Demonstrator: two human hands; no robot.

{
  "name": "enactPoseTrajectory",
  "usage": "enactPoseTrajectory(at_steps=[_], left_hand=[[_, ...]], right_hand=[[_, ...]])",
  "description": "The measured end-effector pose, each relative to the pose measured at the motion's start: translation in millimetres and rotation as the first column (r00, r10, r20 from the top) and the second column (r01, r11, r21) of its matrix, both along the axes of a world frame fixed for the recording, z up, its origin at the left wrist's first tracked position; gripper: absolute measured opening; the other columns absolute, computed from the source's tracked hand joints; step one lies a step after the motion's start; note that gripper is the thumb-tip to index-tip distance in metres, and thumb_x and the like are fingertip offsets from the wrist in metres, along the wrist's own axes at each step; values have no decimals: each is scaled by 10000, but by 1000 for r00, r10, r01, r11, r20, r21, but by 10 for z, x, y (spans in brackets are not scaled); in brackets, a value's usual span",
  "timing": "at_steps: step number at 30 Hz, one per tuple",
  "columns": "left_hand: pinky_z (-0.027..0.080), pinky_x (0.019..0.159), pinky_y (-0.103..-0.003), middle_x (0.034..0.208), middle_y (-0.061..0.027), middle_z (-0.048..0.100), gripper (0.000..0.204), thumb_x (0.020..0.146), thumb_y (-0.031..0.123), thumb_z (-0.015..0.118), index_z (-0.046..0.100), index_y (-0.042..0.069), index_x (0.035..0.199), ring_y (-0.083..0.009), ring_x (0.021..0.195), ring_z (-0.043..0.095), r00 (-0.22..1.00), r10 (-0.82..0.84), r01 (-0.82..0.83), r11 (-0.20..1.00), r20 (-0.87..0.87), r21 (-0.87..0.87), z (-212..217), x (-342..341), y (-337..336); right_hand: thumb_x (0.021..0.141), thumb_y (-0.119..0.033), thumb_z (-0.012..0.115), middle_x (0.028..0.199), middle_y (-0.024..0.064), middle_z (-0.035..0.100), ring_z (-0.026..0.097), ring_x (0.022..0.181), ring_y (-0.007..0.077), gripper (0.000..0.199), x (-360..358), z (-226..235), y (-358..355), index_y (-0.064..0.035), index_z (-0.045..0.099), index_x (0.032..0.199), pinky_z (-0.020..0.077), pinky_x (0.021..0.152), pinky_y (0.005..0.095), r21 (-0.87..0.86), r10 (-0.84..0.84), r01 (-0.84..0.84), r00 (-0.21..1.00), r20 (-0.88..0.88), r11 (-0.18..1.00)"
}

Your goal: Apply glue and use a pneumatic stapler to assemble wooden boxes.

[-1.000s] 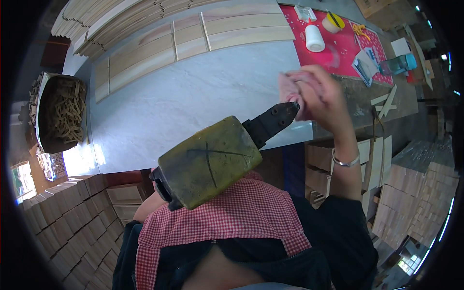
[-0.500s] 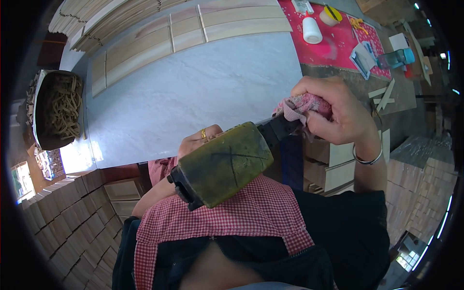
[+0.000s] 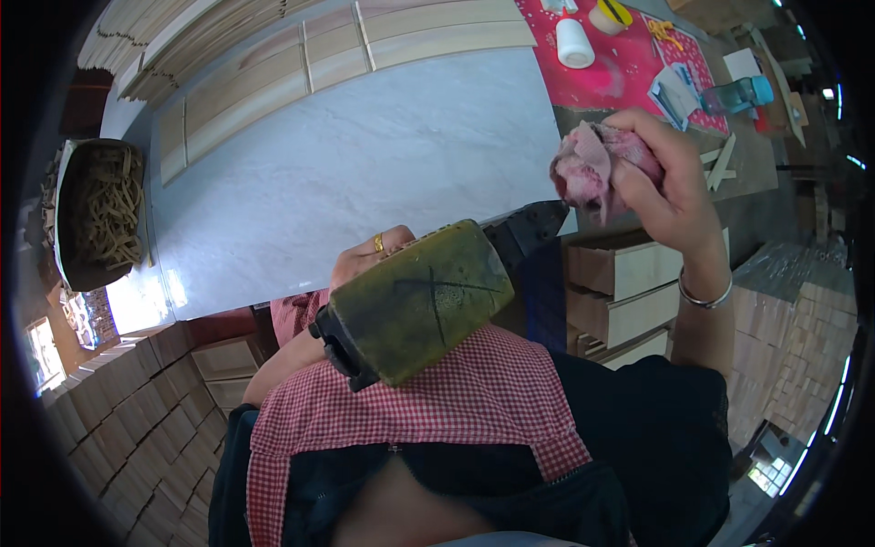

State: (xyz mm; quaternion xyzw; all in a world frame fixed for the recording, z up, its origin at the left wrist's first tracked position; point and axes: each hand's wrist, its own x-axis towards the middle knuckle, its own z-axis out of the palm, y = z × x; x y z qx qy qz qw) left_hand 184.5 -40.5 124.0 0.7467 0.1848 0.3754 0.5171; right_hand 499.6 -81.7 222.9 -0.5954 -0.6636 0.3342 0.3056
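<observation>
In front of my apron I hold a boxy yellow-green tool [image 3: 424,305] with a dark cross mark, a black end piece and a tapering black tip [image 3: 538,223]. It is tilted, tip up to the right. My left hand [image 3: 374,255], a gold ring on one finger, is wrapped round its far side; most of those fingers are hidden behind the body. A crumpled pink and white cloth [image 3: 597,169] is bunched in my closed right hand [image 3: 670,187]. The cloth is just above and right of the black tip, apart from it.
A pale marbled table [image 3: 383,137] lies ahead, with wood strips [image 3: 273,82] along its far side. At left stands a box [image 3: 68,214] of tan strips. A red cloth [image 3: 611,77] holds a white bottle [image 3: 574,44]. Stacked wood [image 3: 137,428] and wooden drawers [image 3: 629,292] flank me.
My right hand has moved up and right with the cloth, coming away from the tool and baring its black tip. The tool has shifted only slightly.
</observation>
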Motion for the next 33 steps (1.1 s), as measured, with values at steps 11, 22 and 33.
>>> enactPoseTrajectory(at_steps=[11, 22, 33], left_hand=[[482, 613, -231, 809, -42, 581, 54, 890, -38, 652, 635, 13, 881, -85, 687, 546, 996, -87, 87, 996, 2, 14, -2, 15, 96], [524, 934, -328, 1215, -107, 629, 426, 904, 119, 745, 566, 40, 1283, -218, 1068, 628, 977, -200, 135, 847, -73, -513, 72, -102, 211], [448, 838, -274, 1029, -50, 598, 385, 966, 301, 727, 616, 22, 1206, -106, 890, 547, 908, 354, 118, 291, 222, -949, -93, 972, 483]], right_hand=[[766, -47, 616, 719, 61, 616, 479, 559, 177, 198, -52, -212, 94, -28, 634, 962, 392, 554, 296, 27, 165, -174, 967, 192, 984], [964, -250, 615, 1068, 184, 669, 659, 954, 374, 342, 1693, -1183, 748, -51, 623, 1242, 548, 808, 419, 305, -576, 541, 453, 680, 784], [818, -168, 784, 1157, 204, 665, 673, 895, 321, 688, -1094, -932, -65, 23, 497, 1413, 538, 766, 389, 307, -166, 65, 935, 313, 949]])
